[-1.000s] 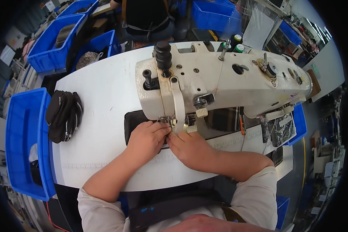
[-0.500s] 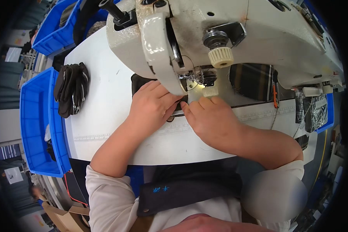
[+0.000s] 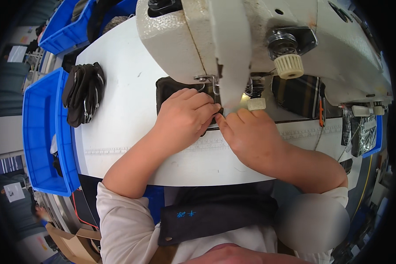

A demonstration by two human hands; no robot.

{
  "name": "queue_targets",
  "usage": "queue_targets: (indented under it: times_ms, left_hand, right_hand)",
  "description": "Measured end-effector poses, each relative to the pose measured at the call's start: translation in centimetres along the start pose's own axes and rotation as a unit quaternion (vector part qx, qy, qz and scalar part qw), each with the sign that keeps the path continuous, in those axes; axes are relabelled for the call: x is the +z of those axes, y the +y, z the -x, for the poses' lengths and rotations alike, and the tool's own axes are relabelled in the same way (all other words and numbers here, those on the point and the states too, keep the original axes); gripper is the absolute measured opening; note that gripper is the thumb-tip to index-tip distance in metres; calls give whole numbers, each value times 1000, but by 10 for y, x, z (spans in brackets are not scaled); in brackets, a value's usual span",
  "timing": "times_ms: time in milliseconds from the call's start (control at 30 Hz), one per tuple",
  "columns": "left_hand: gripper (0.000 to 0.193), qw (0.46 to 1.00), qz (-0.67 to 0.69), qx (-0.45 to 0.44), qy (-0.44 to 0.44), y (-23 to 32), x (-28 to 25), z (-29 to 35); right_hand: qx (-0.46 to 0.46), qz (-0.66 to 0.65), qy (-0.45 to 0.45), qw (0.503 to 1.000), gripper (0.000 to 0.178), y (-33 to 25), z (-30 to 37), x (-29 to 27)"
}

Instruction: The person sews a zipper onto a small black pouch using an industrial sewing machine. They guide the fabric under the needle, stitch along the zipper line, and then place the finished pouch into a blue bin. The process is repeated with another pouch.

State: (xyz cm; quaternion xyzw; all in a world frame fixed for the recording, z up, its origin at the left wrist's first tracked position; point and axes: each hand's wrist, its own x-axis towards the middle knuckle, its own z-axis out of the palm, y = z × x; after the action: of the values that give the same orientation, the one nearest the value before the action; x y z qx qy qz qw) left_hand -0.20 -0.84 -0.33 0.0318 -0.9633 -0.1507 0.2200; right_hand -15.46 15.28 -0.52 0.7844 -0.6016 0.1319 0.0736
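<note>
A dark brown fabric piece point(image 3: 164, 90) lies on the white table under the head of a cream sewing machine point(image 3: 176, 44). My left hand point(image 3: 185, 114) rests over its near part, fingers bent and pinching its edge close to the needle area. From the right, my right hand point(image 3: 253, 136) pinches the same edge between thumb and forefinger. The two hands' fingertips almost meet. A pale machine part partly covers the needle and presser foot. Beside my right hand is a white ribbed knob point(image 3: 256, 104) of the machine.
Folded dark fabric pieces with silver zippers point(image 3: 83, 94) lie at the table's left. Blue bins point(image 3: 44, 136) stand beyond that edge. Right of the needle are a striped dark fabric piece point(image 3: 296, 97) and an orange-handled tool point(image 3: 322, 110). A printed ruler point(image 3: 295, 130) runs along the table.
The view has shifted, so the machine head looks larger and farther right. Both hands still pinch the fabric's edge; the left hand's fingertips now show more clearly.
</note>
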Motion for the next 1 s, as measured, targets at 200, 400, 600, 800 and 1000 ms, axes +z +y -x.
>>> queue_targets:
  times_ms: [200,400,600,800,1000]
  left_hand:
    - [31,1000,-5,6,16,2,5,3]
    - [23,1000,-8,-10,15,3,7,3]
    - [20,999,-31,-7,24,-1,6,-1]
    - [26,999,2,-24,25,-2,7,0]
    - [23,999,15,-43,21,2,7,0]
  right_hand:
    - [-3,-10,-33,999,22,1,-1,-10]
    - [0,-11,-11,1000,20,1,-2,-6]
    - [1,25,-6,1000,21,5,-4,-3]
    - [-15,-15,-5,1000,26,7,-4,-5]
    - [-13,-12,-15,1000,28,6,-4,-5]
